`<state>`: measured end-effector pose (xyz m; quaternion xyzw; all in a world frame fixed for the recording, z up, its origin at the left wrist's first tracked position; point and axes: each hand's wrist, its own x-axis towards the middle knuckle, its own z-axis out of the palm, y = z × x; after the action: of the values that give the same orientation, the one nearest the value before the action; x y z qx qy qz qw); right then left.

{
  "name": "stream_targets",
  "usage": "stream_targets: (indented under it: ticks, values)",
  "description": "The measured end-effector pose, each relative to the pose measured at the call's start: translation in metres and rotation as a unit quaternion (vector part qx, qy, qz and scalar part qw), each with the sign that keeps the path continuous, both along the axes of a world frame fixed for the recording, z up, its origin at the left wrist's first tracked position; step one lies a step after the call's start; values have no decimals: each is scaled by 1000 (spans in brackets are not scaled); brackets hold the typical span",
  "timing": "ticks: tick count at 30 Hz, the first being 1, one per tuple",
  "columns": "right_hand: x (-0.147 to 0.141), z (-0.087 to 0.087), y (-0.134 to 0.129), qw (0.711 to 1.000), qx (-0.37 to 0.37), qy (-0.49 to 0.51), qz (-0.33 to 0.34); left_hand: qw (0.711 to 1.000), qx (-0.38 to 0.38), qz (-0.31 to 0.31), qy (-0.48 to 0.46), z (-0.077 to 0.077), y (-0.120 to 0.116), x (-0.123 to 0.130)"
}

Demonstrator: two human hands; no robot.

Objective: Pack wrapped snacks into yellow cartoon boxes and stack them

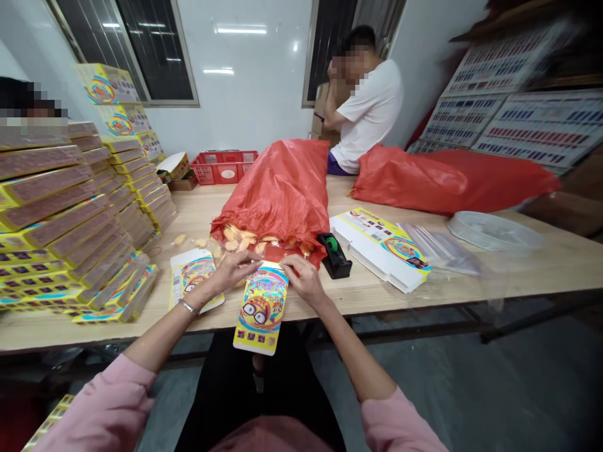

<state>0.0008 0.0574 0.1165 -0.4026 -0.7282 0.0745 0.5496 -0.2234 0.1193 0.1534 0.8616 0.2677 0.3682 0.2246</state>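
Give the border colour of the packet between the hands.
Yellow; the packet shows best in the head view.

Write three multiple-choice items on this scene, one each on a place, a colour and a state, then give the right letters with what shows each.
1. Where is the black tape dispenser?
A) On the floor
B) On the table, beside the sack
C) On a person's lap

2. What colour is the woven sack by the dispenser?
A) Blue
B) White
C) Red-orange

3. How do the hands stand to the printed yellow packet?
A) The left hand and right hand both touch its upper end
B) Neither touches it
C) Only one touches it

1 B: it stands on the tabletop, right of the sack's mouth.
2 C: the woven cloth shows red-orange.
3 A: fingers of both hands rest on its upper end.
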Motion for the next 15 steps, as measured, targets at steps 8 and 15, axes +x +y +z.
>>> stream_targets:
  ticks: [8,15]
  values:
    - [2,29,4,994,-64,88,23,997,35,3,-67,29,2,13]
    - [13,54,12,997,49,-18,53,995,80,-19,-60,36,7,12]
